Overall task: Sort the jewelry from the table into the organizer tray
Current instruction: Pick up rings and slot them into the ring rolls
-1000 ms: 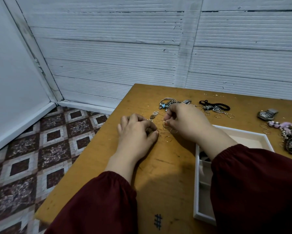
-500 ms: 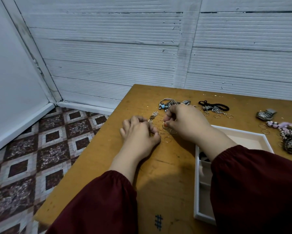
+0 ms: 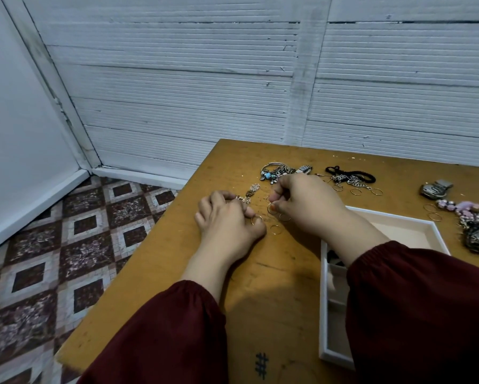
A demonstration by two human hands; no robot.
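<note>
Showing both hands curled near the left edge of the table (image 3: 274,300), toward its far corner. The left hand (image 3: 227,225) pinches a thin gold ring (image 3: 256,218) between thumb and forefinger. The right hand (image 3: 307,206), fingers bent tight, nips a second ring (image 3: 271,208) at the thumb tip. A loose ring (image 3: 276,230) lies on the wood between them. The white organizer tray (image 3: 399,231) sits toward the near right edge, partly under the right forearm. A charm bracelet heap (image 3: 277,173) and a black cord (image 3: 352,173) lie along the far edge.
</note>
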